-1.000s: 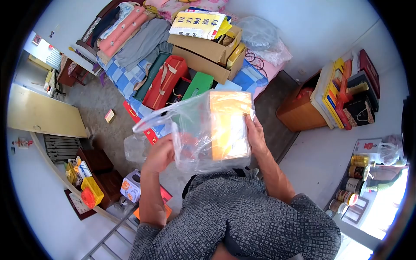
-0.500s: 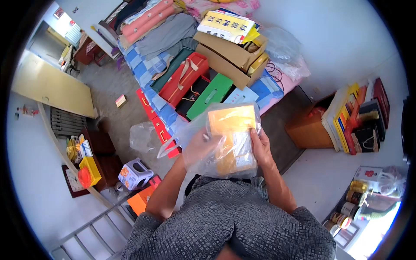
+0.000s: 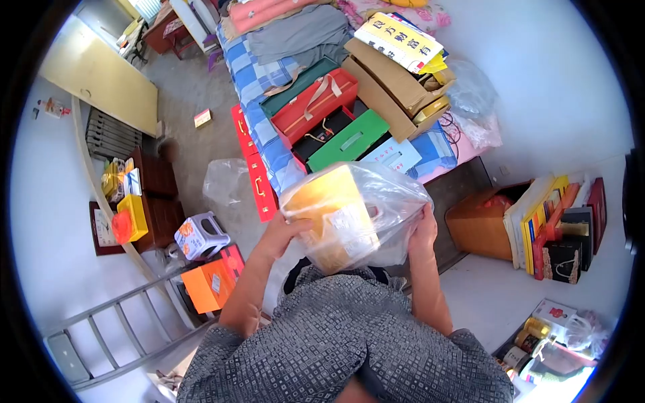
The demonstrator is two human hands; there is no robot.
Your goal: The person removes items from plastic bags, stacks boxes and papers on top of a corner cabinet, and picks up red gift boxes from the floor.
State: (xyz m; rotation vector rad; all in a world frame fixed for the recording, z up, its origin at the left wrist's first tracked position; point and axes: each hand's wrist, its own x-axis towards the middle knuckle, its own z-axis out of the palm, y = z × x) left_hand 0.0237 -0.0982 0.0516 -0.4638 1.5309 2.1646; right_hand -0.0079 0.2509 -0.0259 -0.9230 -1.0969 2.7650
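Note:
A yellow box (image 3: 334,232) with a pale label sits tilted inside a clear plastic bag (image 3: 393,195), in front of my chest. My left hand (image 3: 287,232) grips the left side of the box through the bag, thumb across its front. On the other side, my right hand (image 3: 422,232) is closed on the bag's loose edge, apart from the box. Beyond the bag, a green box (image 3: 349,141), a red gift box (image 3: 314,104) and a light blue box (image 3: 393,156) lie on the bed.
An open cardboard carton (image 3: 383,84) stands on the checked bed (image 3: 245,70). Red cases (image 3: 261,185) line the bedside. A purple-white stool (image 3: 200,236), an orange box (image 3: 207,285) and a metal ladder (image 3: 121,329) are at left. A wooden cabinet (image 3: 477,225) with folders is at right.
The box has swung left and tilted in the bag. My left hand has moved to its left side. My right hand has left the box and pulled the bag's edge out rightward.

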